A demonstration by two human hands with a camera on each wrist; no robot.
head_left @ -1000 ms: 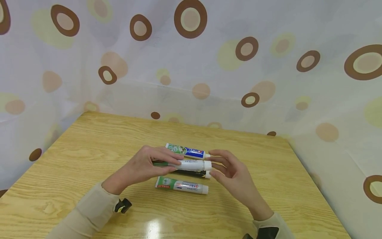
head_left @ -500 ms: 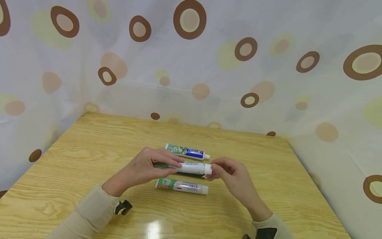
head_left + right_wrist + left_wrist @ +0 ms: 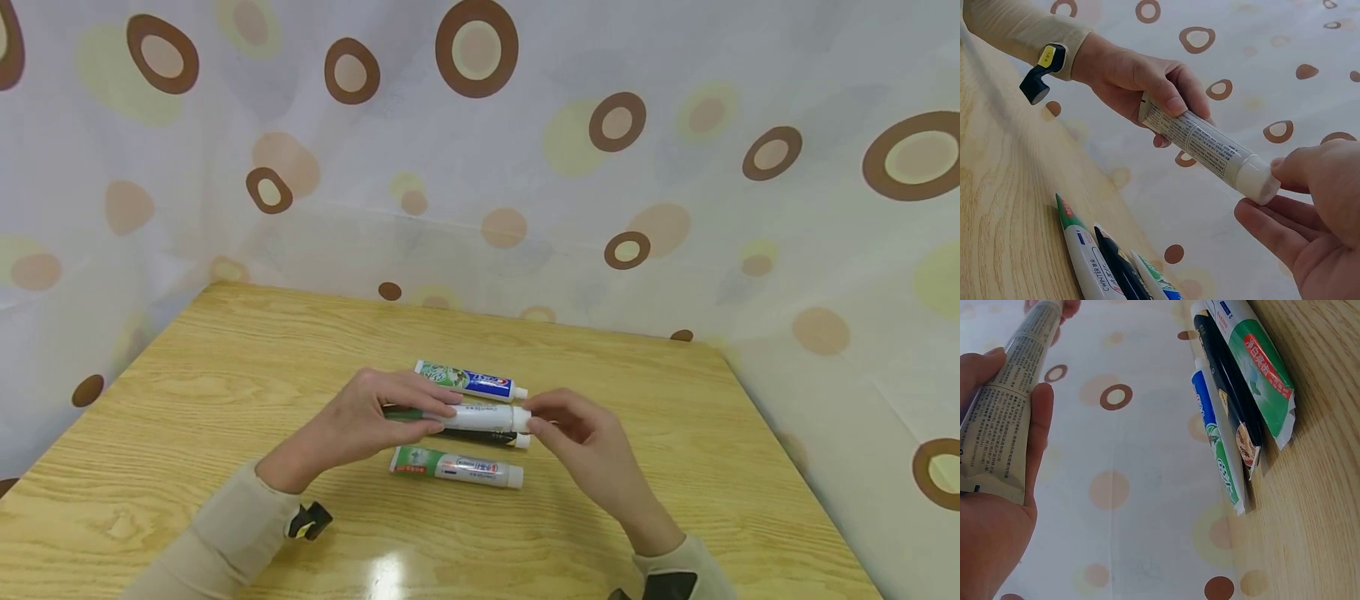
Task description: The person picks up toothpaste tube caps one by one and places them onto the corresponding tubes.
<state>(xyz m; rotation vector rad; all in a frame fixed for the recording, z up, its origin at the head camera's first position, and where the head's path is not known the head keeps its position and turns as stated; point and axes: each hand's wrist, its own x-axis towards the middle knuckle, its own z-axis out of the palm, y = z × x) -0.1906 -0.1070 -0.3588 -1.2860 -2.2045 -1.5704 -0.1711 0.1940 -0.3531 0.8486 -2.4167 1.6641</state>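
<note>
A toothpaste tube [image 3: 480,417] with a white cap [image 3: 1257,178] is held level above the table. My left hand [image 3: 367,414] grips it near its flat crimped end, with the thumb on one side and fingers on the other. At the other end, my right hand [image 3: 596,450] has its thumb and fingers at the white cap, pinching it. The left wrist view shows small print down the tube's back. Below it lies a black toothpaste tube [image 3: 487,437], partly hidden by the held one in the head view.
A green and white toothpaste tube [image 3: 457,468] lies on the near side of the black one. Beyond lies a green and blue toothpaste tube [image 3: 487,385]. They rest side by side on the wooden table [image 3: 637,375], with a dotted curtain [image 3: 525,167] behind.
My right hand's fingers, earlier spread beside the cap, have closed onto it. The held tube dipped toward me, then rose slightly again. My left hand keeps its grip.
</note>
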